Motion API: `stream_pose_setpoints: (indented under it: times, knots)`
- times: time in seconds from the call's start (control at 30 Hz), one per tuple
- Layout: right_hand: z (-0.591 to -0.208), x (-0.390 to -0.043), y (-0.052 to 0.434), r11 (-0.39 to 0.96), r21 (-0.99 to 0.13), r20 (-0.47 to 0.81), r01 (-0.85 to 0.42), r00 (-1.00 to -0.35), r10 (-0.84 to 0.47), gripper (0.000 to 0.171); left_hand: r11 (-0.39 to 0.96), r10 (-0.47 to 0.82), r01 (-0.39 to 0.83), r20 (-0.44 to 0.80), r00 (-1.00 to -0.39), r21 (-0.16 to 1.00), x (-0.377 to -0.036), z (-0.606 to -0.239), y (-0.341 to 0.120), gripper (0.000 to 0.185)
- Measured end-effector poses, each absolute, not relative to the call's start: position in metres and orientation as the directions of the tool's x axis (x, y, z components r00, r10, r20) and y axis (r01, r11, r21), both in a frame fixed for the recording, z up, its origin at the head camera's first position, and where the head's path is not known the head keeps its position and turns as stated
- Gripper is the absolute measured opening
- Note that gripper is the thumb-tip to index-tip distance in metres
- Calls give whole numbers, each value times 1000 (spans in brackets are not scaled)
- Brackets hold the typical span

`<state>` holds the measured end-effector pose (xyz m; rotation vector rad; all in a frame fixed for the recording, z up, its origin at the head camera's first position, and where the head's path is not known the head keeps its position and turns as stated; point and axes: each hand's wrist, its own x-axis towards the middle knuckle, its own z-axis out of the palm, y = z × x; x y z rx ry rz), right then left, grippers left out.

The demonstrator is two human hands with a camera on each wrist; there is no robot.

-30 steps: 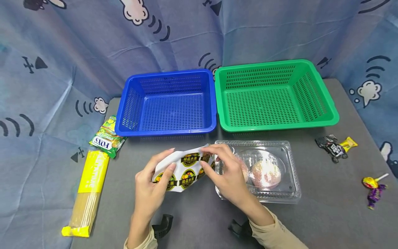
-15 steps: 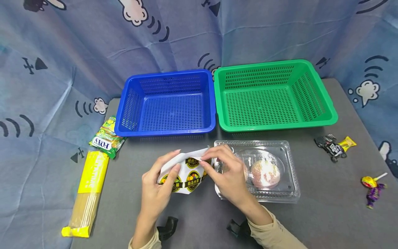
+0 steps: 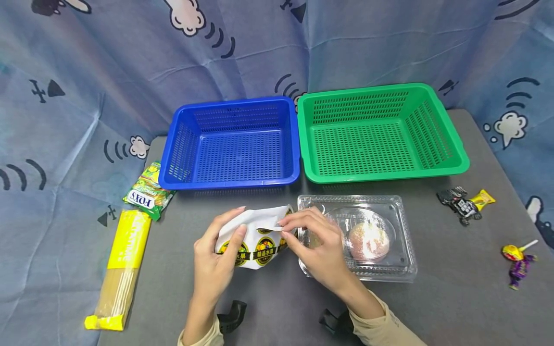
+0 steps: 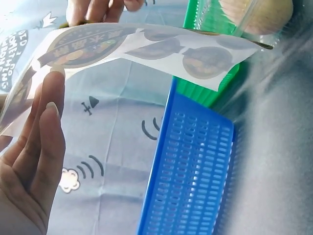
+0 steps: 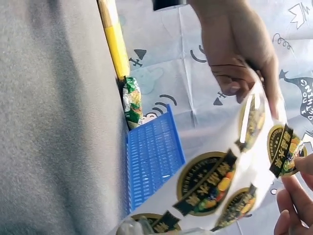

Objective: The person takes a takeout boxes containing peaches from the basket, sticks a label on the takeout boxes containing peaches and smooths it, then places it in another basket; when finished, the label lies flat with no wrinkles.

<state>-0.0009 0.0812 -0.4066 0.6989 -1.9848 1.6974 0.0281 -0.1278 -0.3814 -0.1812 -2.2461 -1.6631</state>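
A grey table (image 3: 454, 298) is sitting before a blue printed cloth backdrop (image 3: 86, 72), carrying a green basket (image 3: 459, 166) and a blue basket (image 3: 166, 180) side by side at its far edge. Just in front of the green basket, a clear plastic box (image 3: 404, 240) is lying shut over round pastries. Along the table's left edge, a yellow packet of noodles (image 3: 123, 259) is lying lengthwise, with a green snack bag (image 3: 147, 192) at its far end. A sticker sheet (image 3: 253, 233), white with round gold-and-black labels, is being held above the table just left of the clear box. The left hand (image 3: 216, 259) is gripping the sheet's left side, thumb in front and fingers curled behind. The right hand (image 3: 318, 245) is pinching the sheet's upper right corner between thumb and fingertips. Near the right edge, a black-and-yellow candy wrapper (image 3: 465, 204) and a lollipop (image 3: 517, 254) are lying apart
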Motion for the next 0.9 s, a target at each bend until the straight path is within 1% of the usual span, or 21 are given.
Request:
stream_pose_setpoints:
  times: [0.23,0.33,0.47,0.63,0.77,0.9]
  knots:
    - [-404,5,94,78,-804,584,-589,-808,-75,24,309,-135,281,335,-933,909,26,-382,-135,36]
    - [-406,5,103,88,-821,562,-564,-825,-51,26,292,-170,252,310,-935,923,24,-384,-141,36]
    - [-409,4,120,123,-862,492,-491,-870,-28,27,232,-203,214,262,-943,949,19,-388,-153,36]
    - [-409,0,149,244,-888,398,-389,-917,-14,28,211,-240,156,206,-949,965,11,-400,-170,35]
    - [-408,-4,173,376,-864,352,-335,-936,-24,27,225,-271,100,161,-949,969,6,-412,-186,35]
    - [-405,-5,192,501,-828,285,-250,-958,-7,23,265,-300,44,126,-946,963,1,-424,-203,35]
